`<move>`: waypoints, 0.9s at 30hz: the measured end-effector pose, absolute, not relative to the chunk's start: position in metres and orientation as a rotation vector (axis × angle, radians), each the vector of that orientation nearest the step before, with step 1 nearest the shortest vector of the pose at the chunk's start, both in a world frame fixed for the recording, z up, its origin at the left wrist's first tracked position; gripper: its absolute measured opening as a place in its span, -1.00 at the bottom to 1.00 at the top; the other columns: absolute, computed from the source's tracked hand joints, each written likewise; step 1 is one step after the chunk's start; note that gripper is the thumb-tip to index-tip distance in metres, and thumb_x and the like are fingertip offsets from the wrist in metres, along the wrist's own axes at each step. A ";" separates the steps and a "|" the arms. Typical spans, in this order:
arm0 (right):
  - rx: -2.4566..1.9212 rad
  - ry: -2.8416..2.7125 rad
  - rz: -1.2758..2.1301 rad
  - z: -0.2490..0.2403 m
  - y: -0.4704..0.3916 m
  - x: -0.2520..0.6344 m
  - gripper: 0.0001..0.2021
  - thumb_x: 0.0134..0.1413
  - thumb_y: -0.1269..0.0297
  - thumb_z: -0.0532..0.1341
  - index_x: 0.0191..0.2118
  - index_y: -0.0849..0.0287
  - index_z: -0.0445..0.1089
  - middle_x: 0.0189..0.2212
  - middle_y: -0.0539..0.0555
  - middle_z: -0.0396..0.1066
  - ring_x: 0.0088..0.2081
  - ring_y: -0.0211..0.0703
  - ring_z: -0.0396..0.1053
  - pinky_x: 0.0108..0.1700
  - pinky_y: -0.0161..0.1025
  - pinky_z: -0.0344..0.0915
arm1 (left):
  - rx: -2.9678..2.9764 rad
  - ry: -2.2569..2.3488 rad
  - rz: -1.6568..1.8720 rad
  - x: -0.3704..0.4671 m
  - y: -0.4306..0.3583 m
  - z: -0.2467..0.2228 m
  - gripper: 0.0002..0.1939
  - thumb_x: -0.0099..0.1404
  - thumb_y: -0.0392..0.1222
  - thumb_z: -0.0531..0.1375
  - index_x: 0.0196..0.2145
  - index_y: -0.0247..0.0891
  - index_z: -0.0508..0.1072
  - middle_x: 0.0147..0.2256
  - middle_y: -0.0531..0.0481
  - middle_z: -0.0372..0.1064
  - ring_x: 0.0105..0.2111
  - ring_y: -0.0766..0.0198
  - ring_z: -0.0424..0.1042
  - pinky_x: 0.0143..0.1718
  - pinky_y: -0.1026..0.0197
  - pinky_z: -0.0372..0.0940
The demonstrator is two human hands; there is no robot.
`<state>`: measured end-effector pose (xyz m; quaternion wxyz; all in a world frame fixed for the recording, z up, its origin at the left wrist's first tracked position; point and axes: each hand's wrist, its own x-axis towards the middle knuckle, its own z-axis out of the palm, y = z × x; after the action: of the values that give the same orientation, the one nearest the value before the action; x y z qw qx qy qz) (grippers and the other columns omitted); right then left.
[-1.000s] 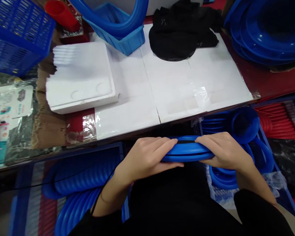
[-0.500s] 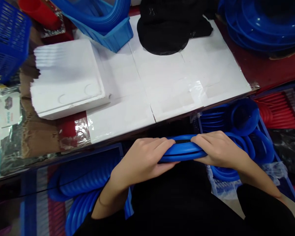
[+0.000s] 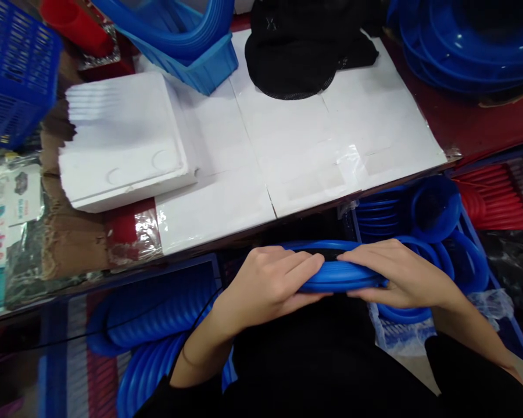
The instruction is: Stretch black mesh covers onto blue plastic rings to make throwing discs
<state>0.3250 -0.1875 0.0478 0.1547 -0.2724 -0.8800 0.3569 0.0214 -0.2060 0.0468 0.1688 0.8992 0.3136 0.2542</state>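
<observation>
A blue ring-shaped plastic piece point(image 3: 337, 277) is held close in front of my body, just off the table's near edge. It shows a dark opening at the top and a seam along its side. My left hand point(image 3: 275, 281) grips its left end, fingers over the top and thumb below. On the opposite end, my right hand point(image 3: 394, 273) clasps the piece in a similar way. Both hands are closed on it, and its underside is mostly hidden.
A white-covered table point(image 3: 226, 203) carries a white foam block point(image 3: 122, 139), a light blue bin point(image 3: 209, 67), black cloth point(image 3: 296, 52) and large blue plastic pieces point(image 3: 466, 46). Below, blue ribbed parts point(image 3: 157, 319) lie at left; a crate point(image 3: 475, 238) of blue rings stands at right.
The blue plastic ring has tilted or turned slightly, showing more of its far rim. Both hands have shifted a little to the right and down, with the fingers closer together.
</observation>
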 end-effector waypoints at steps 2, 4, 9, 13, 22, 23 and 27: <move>-0.767 -2.499 1.008 0.047 -0.190 0.323 -0.54 0.41 0.13 0.33 0.31 0.11 0.34 0.06 0.15 0.61 -0.03 -0.07 0.62 0.03 -0.20 0.49 | 2.573 0.892 0.711 0.023 -0.207 0.049 -0.68 0.53 0.02 0.27 0.03 -0.28 0.48 -0.25 -0.07 0.66 -0.44 0.21 0.58 -0.40 0.17 0.35; -0.762 -2.497 0.986 0.047 -0.192 0.320 -0.55 0.41 0.14 0.33 0.31 0.10 0.35 0.06 0.15 0.61 -0.03 -0.06 0.63 0.02 -0.20 0.49 | 2.589 0.886 0.704 0.024 -0.208 0.050 -0.69 0.53 0.01 0.27 0.02 -0.29 0.48 -0.27 -0.06 0.65 -0.46 0.22 0.56 -0.42 0.16 0.35; -0.853 -2.496 0.874 0.048 -0.188 0.321 -0.53 0.37 0.10 0.35 0.29 0.11 0.36 0.00 0.18 0.62 -0.05 0.00 0.62 0.00 -0.14 0.53 | 2.547 0.879 0.798 0.012 -0.203 0.038 -0.62 0.48 0.02 0.32 0.10 -0.26 0.49 -0.20 -0.13 0.67 -0.36 0.18 0.63 -0.32 0.18 0.44; -0.893 -2.452 0.728 0.044 -0.180 0.335 -0.49 0.32 0.25 0.33 0.32 0.06 0.32 -0.01 0.16 0.60 -0.06 0.03 0.60 -0.01 -0.08 0.54 | 2.412 0.877 1.035 -0.011 -0.195 0.027 -0.48 0.38 0.04 0.43 0.18 -0.21 0.51 -0.18 -0.13 0.66 -0.25 0.12 0.67 -0.22 0.15 0.53; -0.839 -2.410 0.694 0.044 -0.183 0.338 -0.55 0.37 0.22 0.35 0.28 0.12 0.32 -0.07 0.13 0.60 -0.12 -0.05 0.61 -0.04 -0.16 0.53 | 2.341 0.905 0.984 -0.019 -0.197 0.031 -0.39 0.42 0.18 0.36 0.25 -0.25 0.48 -0.13 -0.18 0.66 -0.17 0.08 0.69 -0.15 0.14 0.56; -0.834 -2.415 0.696 0.045 -0.184 0.336 -0.52 0.37 0.19 0.36 0.30 0.13 0.31 -0.06 0.14 0.60 -0.12 -0.05 0.61 -0.05 -0.16 0.53 | 2.357 0.895 0.990 -0.019 -0.198 0.030 -0.36 0.42 0.20 0.36 0.26 -0.25 0.48 -0.15 -0.17 0.66 -0.20 0.09 0.69 -0.17 0.14 0.56; -0.796 -2.461 0.651 0.052 -0.190 0.329 -0.38 0.37 -0.04 0.36 0.36 0.19 0.28 -0.08 0.20 0.58 -0.15 -0.02 0.58 -0.11 -0.14 0.51 | 2.461 0.885 1.041 -0.016 -0.201 0.025 -0.35 0.41 0.23 0.36 0.24 -0.28 0.48 -0.22 -0.14 0.66 -0.28 0.13 0.69 -0.25 0.18 0.55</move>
<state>0.3289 -0.1902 0.0519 0.2349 -0.2902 -0.8969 0.2371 -0.0162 -0.2012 0.0250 0.1625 0.8627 0.3102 0.3648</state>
